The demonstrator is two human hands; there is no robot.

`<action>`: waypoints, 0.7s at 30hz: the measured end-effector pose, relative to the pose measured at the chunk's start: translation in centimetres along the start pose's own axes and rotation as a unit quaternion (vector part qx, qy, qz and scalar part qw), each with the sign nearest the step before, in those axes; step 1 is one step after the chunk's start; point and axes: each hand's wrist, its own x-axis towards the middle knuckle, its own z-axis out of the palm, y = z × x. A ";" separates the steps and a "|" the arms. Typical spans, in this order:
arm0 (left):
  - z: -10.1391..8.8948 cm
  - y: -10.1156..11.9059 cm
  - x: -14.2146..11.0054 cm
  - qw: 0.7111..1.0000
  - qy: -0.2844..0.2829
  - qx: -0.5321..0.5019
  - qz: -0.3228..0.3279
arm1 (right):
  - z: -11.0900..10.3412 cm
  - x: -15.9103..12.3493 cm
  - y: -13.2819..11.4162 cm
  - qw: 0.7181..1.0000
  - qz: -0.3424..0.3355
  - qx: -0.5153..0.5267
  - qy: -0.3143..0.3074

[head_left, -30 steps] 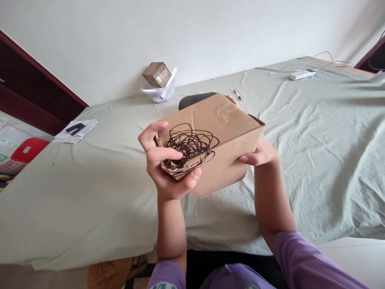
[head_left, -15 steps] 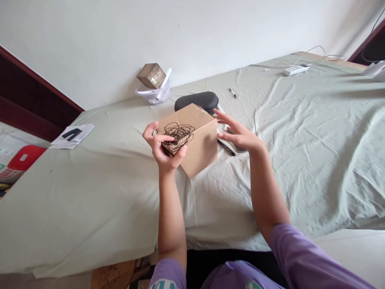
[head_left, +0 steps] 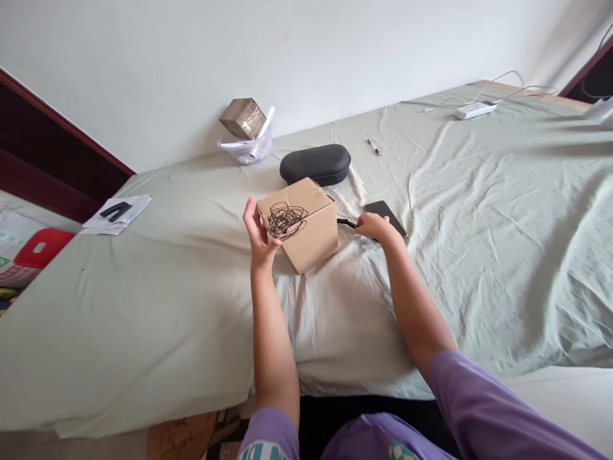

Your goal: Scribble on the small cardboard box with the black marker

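A brown cardboard box (head_left: 313, 233) with black scribbled lines on its top sits in the middle of the cloth-covered table (head_left: 167, 306). At its left corner is my left hand (head_left: 261, 236), thumb on the near side and fingers on the far side, gripping it. To the right of the box, my right hand (head_left: 376, 227) pinches a black marker pen (head_left: 345, 222), whose left end points toward the box. Under and beyond that hand lies a dark flat phone-like slab (head_left: 390, 217), partly covered by it.
Behind the box lies a black hard case (head_left: 316, 164). A small pen (head_left: 373, 147) is farther back. By the wall stand a plastic bowl (head_left: 246, 152) and a small box (head_left: 242, 117). Papers (head_left: 138, 207) under a black stapler-like object lie left; a power strip (head_left: 475, 110) lies far right.
My right hand has left the box's right side, moved down and closed on the marker pen. The box is lower, and my left fingers have shifted off its scribbled top to its corner.
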 end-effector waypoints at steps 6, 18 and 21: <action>0.6 0.1 -0.4 0.997 -0.053 -0.047 -0.042 | -3.8 -2.1 -0.7 0.989 -0.052 0.121 -0.073; 2.0 3.2 0.4 0.997 -0.067 0.001 0.032 | -9.2 -10.0 -7.3 0.706 -0.318 0.562 0.290; 2.2 4.6 0.9 0.993 -0.097 0.018 0.063 | -8.9 -11.8 -9.7 0.716 -0.327 0.539 0.300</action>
